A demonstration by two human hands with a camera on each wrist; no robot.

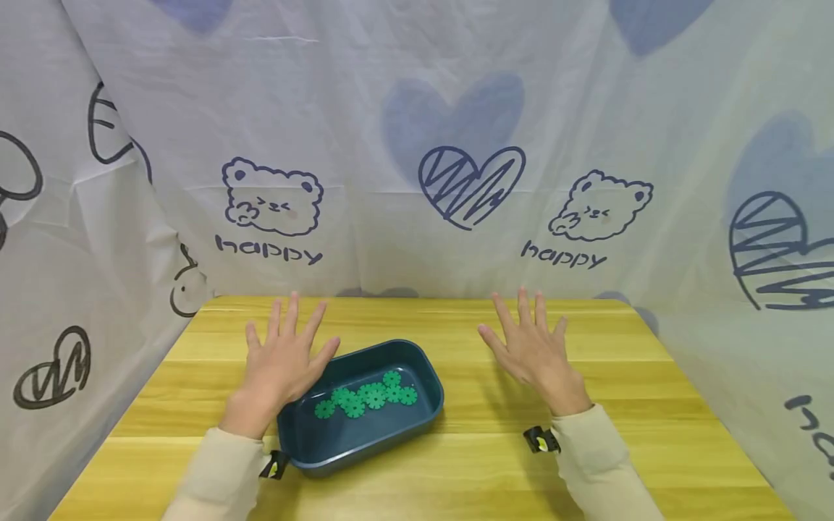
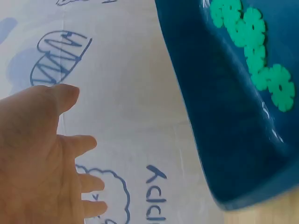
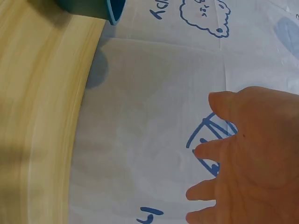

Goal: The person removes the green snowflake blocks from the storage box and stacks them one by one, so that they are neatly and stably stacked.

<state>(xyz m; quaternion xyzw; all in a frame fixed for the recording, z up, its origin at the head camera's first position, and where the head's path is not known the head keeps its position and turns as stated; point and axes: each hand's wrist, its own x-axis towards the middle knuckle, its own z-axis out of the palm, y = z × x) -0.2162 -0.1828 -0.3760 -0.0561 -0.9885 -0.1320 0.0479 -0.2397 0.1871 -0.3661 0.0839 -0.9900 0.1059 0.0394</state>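
Note:
A dark blue rectangular bin (image 1: 352,452) sits on the table, turned at a slant. Inside lie several green notched discs (image 1: 374,396), shaped like snowflakes or small gears, clustered in an uneven row; the left wrist view shows the discs (image 2: 254,42) overlapping. My left hand (image 1: 283,365) is spread wide at the bin's left end, its thumb overlapping the far rim in the head view. To the right of the bin my right hand (image 1: 537,354) hovers palm down with fingers apart. Neither hand holds anything.
The wooden table (image 1: 482,470) has its far edge against a white cloth (image 1: 371,130) printed with hearts and bear faces. More cloth hangs along the left and right sides. A small black wrist piece (image 1: 542,439) sits by each cuff.

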